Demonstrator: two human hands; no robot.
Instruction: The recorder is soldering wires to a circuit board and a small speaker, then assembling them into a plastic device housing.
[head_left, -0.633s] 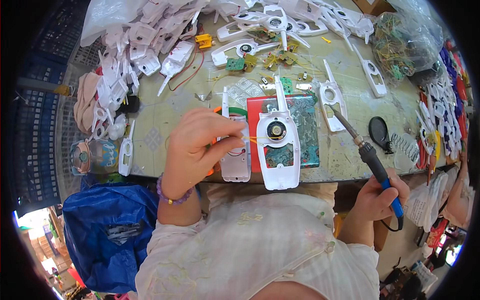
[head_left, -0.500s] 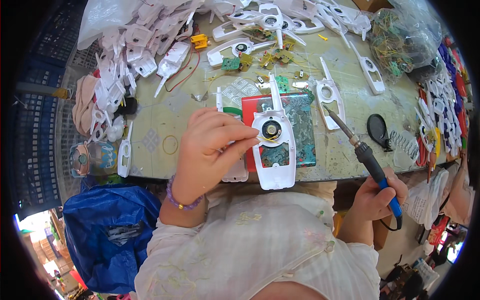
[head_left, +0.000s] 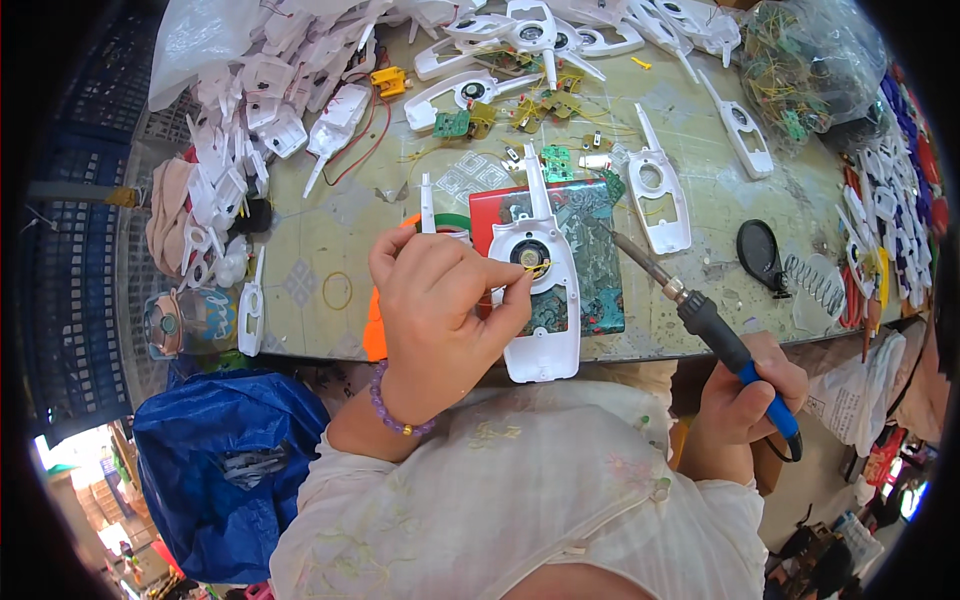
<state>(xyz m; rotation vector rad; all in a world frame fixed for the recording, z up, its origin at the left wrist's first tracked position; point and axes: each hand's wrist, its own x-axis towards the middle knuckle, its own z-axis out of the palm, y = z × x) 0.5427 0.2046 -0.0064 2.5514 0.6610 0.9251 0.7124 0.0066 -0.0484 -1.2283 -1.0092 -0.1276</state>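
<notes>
My left hand (head_left: pixel 445 305) is closed in a pinch on thin yellow wires (head_left: pixel 538 268) at the round black speaker (head_left: pixel 530 256). This speaker sits in a white plastic housing half (head_left: pixel 545 356) with a long narrow neck. The housing lies across a red-edged pad with a dark, mottled surface (head_left: pixel 598 290), its wide end toward me. My right hand (head_left: pixel 750 395) grips a soldering iron (head_left: pixel 718 330) with a blue and black handle. The iron's tip points up and left, over the pad's right side, apart from the speaker.
Another white housing (head_left: pixel 672 232) lies right of the pad, near a black round-headed part (head_left: pixel 762 258) and a coiled spring (head_left: pixel 812 285). Small green circuit boards (head_left: pixel 555 162) lie beyond. White housings (head_left: pixel 275 105) pile up at far left. A blue bag (head_left: pixel 225 410) hangs below the table's left edge.
My left fingertips have moved right, from the housing's edge onto the wires over the speaker. The soldering iron has shifted slightly left and down. An orange edge now shows beside my left hand.
</notes>
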